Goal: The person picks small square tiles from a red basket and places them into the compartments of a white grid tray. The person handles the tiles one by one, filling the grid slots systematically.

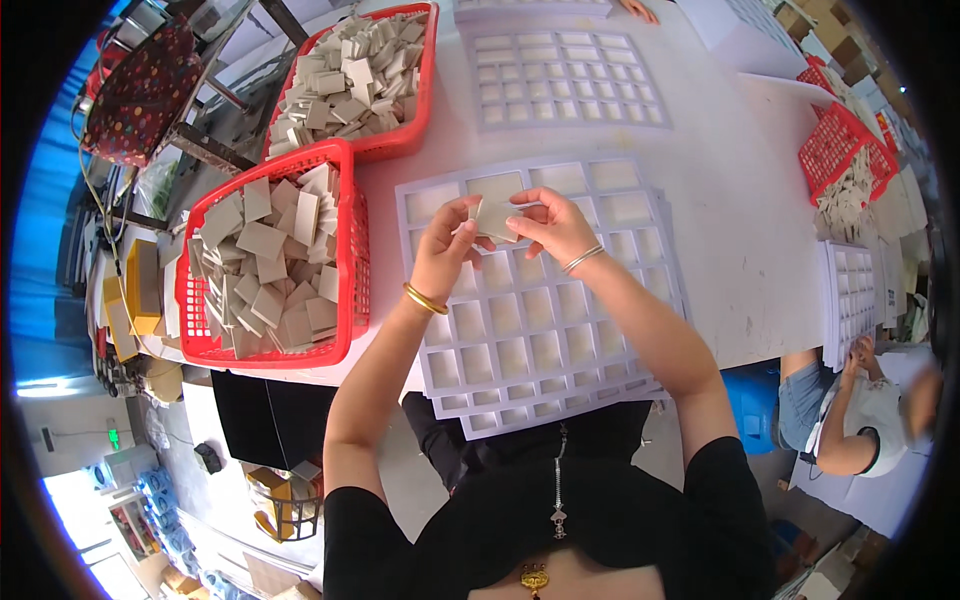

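My left hand [446, 242] and my right hand [556, 226] meet over the far part of a white compartment tray [403, 212]. Between their fingertips are a few grey cardboard pieces [494, 218], thin and squarish; their exact number is unclear. Both hands pinch them, one at each side. The tray tops a slightly fanned stack, whose near edge reaches close to my body. Its pale-bottomed compartments differ in size, with small ones along the near edge. To the left, a red plastic basket [354, 285] is heaped with loose grey cardboard pieces [262, 240].
Behind that basket stands a second red basket [427, 90] of similar pieces. Another white tray [480, 112] lies farther back. Another person's hand [638, 10] shows at the top edge. At right are a red basket [850, 135], upright trays [848, 290] and a seated person [860, 420].
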The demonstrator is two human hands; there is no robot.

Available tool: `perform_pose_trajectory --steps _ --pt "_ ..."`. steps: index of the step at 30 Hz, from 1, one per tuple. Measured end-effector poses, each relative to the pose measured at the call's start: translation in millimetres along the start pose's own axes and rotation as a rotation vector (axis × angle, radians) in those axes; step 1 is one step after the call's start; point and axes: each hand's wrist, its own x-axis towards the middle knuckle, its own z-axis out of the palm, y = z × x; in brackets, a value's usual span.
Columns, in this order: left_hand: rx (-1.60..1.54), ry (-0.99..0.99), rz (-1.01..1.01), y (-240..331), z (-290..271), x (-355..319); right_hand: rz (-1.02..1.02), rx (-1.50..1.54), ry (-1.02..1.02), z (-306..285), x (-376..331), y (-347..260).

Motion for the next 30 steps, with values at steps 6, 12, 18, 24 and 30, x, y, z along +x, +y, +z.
perform_pose_trajectory --steps 6,12,18,24,30 --pt "-0.01 0.149 0.2 -13.2 7.9 -4.4 0.068 -0.01 0.012 -2.1 -8.0 -1.3" --pt "0.511 0.109 0.088 -12.3 -4.7 -7.0 -0.029 -0.026 0.12 -23.0 -7.1 2.8" --pt "0.962 -0.056 0.004 -29.6 -4.9 -8.5 -0.157 -0.384 0.029 -38.8 -8.9 31.1" --pt "1.058 -0.066 0.127 -36.2 1.2 -5.0 -0.143 -0.583 -0.068 -37.1 -12.9 39.9" --pt "1.407 -0.206 0.082 -22.7 9.0 -11.4 -0.267 -0.823 -0.09 -33.4 -6.3 51.1"
